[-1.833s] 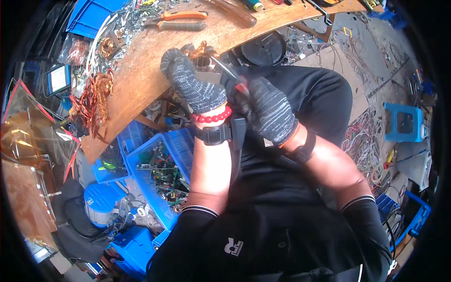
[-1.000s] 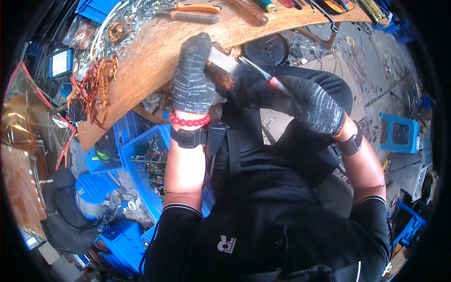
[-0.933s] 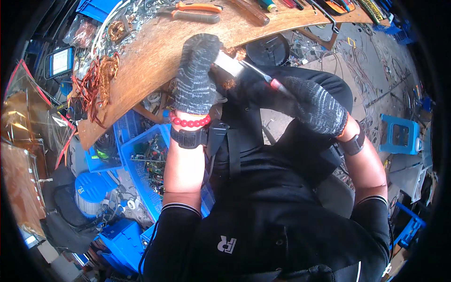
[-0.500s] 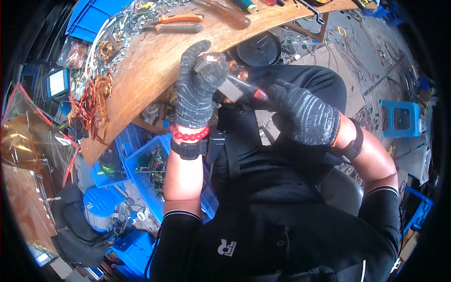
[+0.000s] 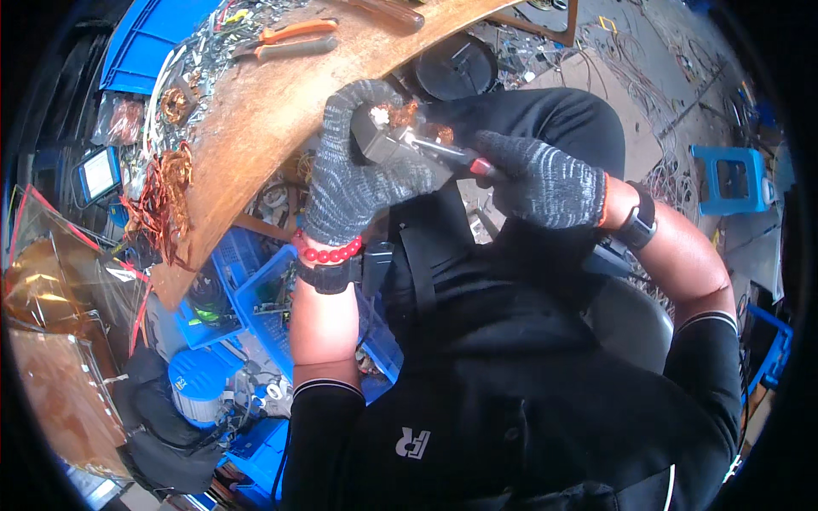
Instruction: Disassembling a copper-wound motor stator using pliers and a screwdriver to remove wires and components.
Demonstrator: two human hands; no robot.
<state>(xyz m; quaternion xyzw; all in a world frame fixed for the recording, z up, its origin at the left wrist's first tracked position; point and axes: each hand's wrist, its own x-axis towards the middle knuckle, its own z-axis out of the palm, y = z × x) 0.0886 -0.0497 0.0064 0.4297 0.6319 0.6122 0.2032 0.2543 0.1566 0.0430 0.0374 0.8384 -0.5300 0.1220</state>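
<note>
My left hand (image 5: 341,192), in a grey knit glove, is closed round a grey metal block (image 5: 373,140) with bright copper wire (image 5: 404,114) at its far side. It looks like a small transformer core. In my gloved right hand (image 5: 550,180) is a hand tool (image 5: 480,165) with a red and dark handle and a narrow metal shaft. Its tip meets the block near the copper; its exact kind is hard to make out. Both hands are held over my lap, just off the edge of the wooden table (image 5: 256,128).
Orange-and-grey pliers (image 5: 296,38) and a brown-handled tool (image 5: 396,13) lie on the table. Copper wire scraps (image 5: 166,200) hang at its left end. A black round pan (image 5: 456,68) sits beyond my knee, a blue stool (image 5: 730,179) at right, and blue crates (image 5: 256,298) at lower left.
The block has turned in my left hand, showing more of its face and copper. Both hands have shifted slightly, and the tool now lies flatter against it. The view has moved a little.
</note>
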